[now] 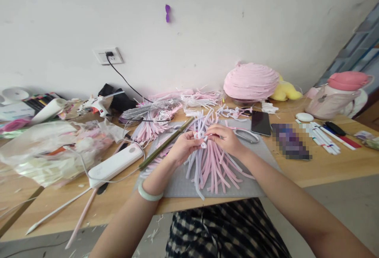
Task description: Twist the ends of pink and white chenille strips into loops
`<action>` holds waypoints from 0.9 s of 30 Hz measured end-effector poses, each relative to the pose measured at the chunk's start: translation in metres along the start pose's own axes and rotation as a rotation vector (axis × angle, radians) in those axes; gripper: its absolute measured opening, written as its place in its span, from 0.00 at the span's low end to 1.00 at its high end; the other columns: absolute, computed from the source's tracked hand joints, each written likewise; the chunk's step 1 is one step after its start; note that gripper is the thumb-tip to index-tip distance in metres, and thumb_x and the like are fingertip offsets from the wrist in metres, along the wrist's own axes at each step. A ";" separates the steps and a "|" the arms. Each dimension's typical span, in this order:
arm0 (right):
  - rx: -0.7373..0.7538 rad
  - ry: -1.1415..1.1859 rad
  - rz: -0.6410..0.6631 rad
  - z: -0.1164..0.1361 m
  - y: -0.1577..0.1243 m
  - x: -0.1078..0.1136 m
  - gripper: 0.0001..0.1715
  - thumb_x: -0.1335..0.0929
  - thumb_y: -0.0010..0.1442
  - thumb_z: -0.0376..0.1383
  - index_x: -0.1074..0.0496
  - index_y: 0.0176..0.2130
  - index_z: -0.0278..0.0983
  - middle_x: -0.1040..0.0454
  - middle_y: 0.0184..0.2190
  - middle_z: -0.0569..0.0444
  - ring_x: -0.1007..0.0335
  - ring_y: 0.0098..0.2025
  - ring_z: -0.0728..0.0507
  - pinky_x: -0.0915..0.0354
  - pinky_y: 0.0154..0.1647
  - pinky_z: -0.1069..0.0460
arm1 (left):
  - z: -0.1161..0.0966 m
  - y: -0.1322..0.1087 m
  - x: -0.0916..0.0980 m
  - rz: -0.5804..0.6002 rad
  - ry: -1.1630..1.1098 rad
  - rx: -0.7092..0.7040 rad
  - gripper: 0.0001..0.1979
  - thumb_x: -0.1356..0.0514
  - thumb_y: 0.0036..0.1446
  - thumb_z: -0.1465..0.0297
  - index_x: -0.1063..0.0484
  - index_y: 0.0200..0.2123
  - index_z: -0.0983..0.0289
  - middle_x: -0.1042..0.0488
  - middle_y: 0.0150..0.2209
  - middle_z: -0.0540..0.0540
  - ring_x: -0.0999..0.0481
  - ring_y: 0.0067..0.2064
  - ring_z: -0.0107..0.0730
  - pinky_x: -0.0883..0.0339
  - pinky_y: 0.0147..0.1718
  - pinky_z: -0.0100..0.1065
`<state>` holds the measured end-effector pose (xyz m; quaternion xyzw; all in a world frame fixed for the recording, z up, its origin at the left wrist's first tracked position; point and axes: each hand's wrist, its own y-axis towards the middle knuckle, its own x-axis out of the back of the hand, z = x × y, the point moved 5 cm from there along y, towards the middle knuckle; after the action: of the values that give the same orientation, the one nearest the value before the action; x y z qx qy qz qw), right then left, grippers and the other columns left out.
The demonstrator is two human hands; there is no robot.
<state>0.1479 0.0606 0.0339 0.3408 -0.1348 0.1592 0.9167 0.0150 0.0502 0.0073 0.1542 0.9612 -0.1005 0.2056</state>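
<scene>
My left hand (187, 147) and my right hand (225, 139) meet over the mat, both with fingers pinched on a small looped pipe cleaner (201, 135), pale lavender to white. Its curled loops show between the fingertips; the rest is covered by them. Below and behind the hands, a fanned pile of pink and lavender pipe cleaners (217, 171) lies on a grey cutting mat (177, 187). An olive-green stick (160, 147) slants across the mat left of my left hand. Scissors (247, 136) with grey handles rest to the right of my right hand.
At left are a white power strip (117, 165), a plastic bag of scraps (59, 151) and a glue gun (102, 106). A pink yarn-like dome (251, 82) stands at the back. Right are a phone (260, 123), white markers (325, 139) and a pink-lidded jug (334, 96).
</scene>
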 end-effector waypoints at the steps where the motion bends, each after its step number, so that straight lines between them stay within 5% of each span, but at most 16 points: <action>1: 0.014 -0.020 0.026 0.001 0.000 0.001 0.06 0.34 0.54 0.36 0.25 0.32 0.41 0.28 0.31 0.52 0.34 0.35 0.44 0.40 0.38 0.50 | -0.001 0.000 0.001 -0.004 0.020 -0.022 0.12 0.32 0.33 0.75 0.32 0.22 0.68 0.30 0.20 0.47 0.31 0.22 0.21 0.36 0.27 0.26; 10: -0.034 -0.149 0.107 0.004 -0.005 -0.002 0.08 0.37 0.55 0.36 0.29 0.30 0.37 0.34 0.24 0.55 0.41 0.25 0.49 0.44 0.27 0.54 | -0.008 0.003 0.003 -0.007 0.242 -0.187 0.13 0.32 0.35 0.74 0.34 0.22 0.67 0.30 0.21 0.46 0.32 0.25 0.21 0.38 0.28 0.25; 20: -0.064 -0.095 0.131 0.004 -0.005 -0.005 0.07 0.36 0.52 0.34 0.28 0.27 0.37 0.34 0.22 0.56 0.42 0.23 0.50 0.45 0.24 0.55 | -0.003 0.001 -0.001 0.034 0.205 -0.110 0.13 0.32 0.33 0.73 0.35 0.20 0.66 0.32 0.20 0.46 0.34 0.23 0.21 0.39 0.26 0.26; 23: -0.219 0.040 0.102 -0.006 -0.006 -0.009 0.05 0.35 0.48 0.32 0.29 0.22 0.37 0.37 0.18 0.59 0.46 0.20 0.52 0.49 0.20 0.57 | -0.004 0.000 -0.001 0.020 0.311 -0.169 0.13 0.33 0.34 0.72 0.35 0.21 0.66 0.34 0.20 0.45 0.36 0.23 0.21 0.40 0.26 0.26; 27: -0.682 0.471 0.141 -0.029 -0.015 -0.024 0.11 0.35 0.46 0.36 0.35 0.17 0.35 0.44 0.12 0.62 0.57 0.13 0.56 0.59 0.13 0.58 | -0.007 -0.002 -0.001 -0.046 0.579 -0.324 0.08 0.36 0.40 0.73 0.34 0.20 0.66 0.35 0.20 0.46 0.37 0.25 0.22 0.43 0.26 0.25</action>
<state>0.1358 0.0645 -0.0049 -0.0379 0.0104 0.2413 0.9696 0.0128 0.0493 0.0140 0.1200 0.9864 0.0971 -0.0565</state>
